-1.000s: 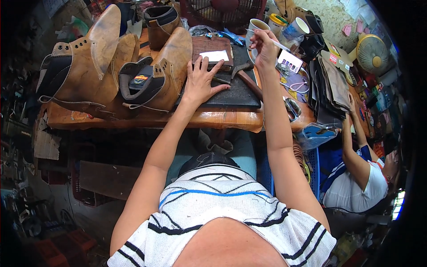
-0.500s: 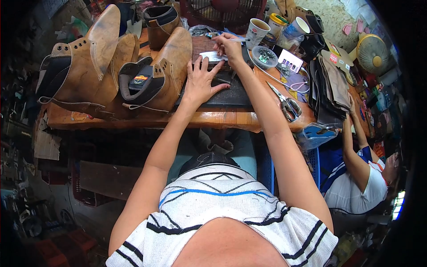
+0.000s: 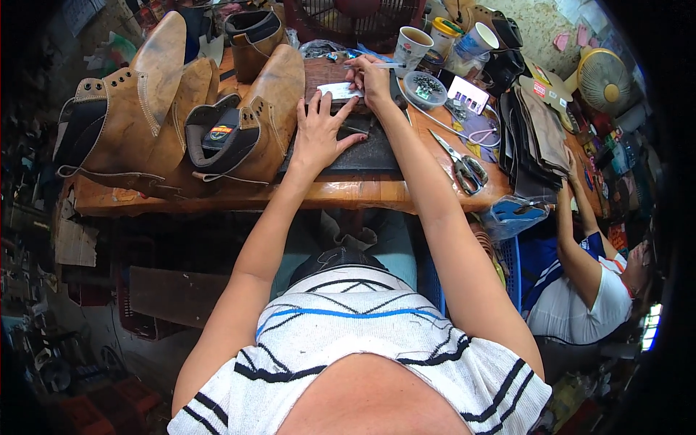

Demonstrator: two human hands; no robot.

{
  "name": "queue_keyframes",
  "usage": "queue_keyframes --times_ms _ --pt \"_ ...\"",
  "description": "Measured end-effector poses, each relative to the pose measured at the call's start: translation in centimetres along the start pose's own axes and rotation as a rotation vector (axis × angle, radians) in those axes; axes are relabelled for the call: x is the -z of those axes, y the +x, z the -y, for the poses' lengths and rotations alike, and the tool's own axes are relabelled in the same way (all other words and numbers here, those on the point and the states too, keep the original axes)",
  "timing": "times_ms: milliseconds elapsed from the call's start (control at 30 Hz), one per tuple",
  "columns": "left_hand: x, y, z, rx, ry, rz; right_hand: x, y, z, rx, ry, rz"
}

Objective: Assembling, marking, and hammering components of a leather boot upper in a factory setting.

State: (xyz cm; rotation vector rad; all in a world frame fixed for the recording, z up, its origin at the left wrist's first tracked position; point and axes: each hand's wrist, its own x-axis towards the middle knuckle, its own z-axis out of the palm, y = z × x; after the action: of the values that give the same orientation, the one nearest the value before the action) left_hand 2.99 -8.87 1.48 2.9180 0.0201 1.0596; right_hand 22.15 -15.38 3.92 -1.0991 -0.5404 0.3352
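My left hand [image 3: 317, 134] lies flat with its fingers spread, the fingertips at the near edge of a small white slip of paper [image 3: 338, 90]. Just right of the slip, my right hand [image 3: 373, 81] pinches a slim, pale pen [image 3: 390, 65], whose back end points to the right. The pen's tip is hidden by the fingers. Under the slip is a worn reddish-brown block [image 3: 326, 72], and a black mat [image 3: 370, 154] lies nearer to me. A thin metal tool lies on the mat beside my left thumb.
Tan leather boots [image 3: 250, 123] crowd the left of the wooden bench [image 3: 348, 193]. To the right are a cup of brown drink [image 3: 413, 47], a tub of small eyelets [image 3: 425, 90], scissors [image 3: 464, 165] and stacked dark leather pieces [image 3: 533, 141]. Another person's arm [image 3: 576, 232] reaches in at far right.
Bench items appear slightly farther left in the picture. My right hand has edged rightward relative to the paper slip, still with the pen. The left hand keeps its place by the slip.
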Motion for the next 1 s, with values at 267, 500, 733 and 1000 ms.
queue_keyframes --times_ms 267,500,733,1000 --pt "0.0 0.0 -0.1 0.002 -0.007 0.002 0.3 0.2 -0.6 0.061 0.121 -0.093" --pt "-0.3 0.0 0.0 -0.004 0.007 -0.004 0.0 -0.1 -0.5 0.052 0.039 -0.082" --pt "-0.1 0.0 0.1 0.010 -0.005 0.010 -0.3 -0.4 -0.6 0.092 0.032 -0.066" --pt "-0.2 0.0 0.1 0.017 0.012 -0.012 -0.7 -0.6 1.3 0.174 -0.221 0.061"
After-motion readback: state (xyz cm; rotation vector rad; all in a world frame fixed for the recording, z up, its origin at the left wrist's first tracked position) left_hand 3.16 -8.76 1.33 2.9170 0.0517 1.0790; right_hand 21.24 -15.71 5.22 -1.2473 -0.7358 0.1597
